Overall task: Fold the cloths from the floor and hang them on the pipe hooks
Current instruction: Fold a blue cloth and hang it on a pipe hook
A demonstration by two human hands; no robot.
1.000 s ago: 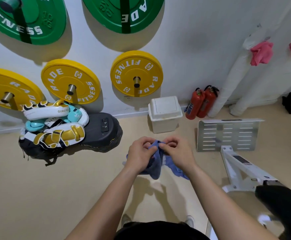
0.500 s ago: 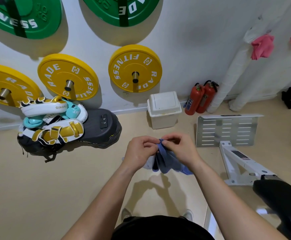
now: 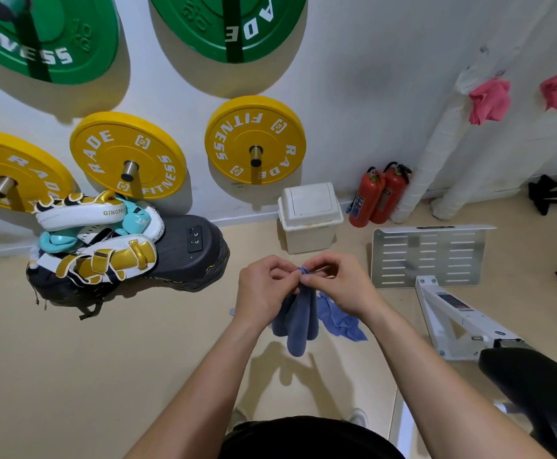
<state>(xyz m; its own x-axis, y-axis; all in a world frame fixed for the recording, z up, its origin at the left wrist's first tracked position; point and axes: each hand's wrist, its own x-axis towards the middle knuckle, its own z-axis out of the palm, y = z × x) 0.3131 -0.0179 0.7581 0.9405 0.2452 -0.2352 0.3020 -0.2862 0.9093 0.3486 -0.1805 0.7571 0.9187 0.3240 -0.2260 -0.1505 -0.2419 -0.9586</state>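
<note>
Basically left hand (image 3: 264, 288) and right hand (image 3: 341, 288) together, fingers (image 3: 282, 271) pinched on the bunched top of the dark blue cloth (image 3: 298, 323).

single view, head-worn, wide-angle. faces forward and steeply down. nearest, centre frame: left hand (image 3: 264, 288) and right hand (image 3: 341, 288), pinching a blue cloth (image 3: 300, 321), forearms entering from the bottom edge. below them the floor (image 3: 105, 376), well off. farther out the white wall (image 3: 370, 77) fills the top half, yellow plates (image 3: 255, 140) bowed by the lens. wrapped pipes (image 3: 436, 144) lean in at the far right edge.
</note>
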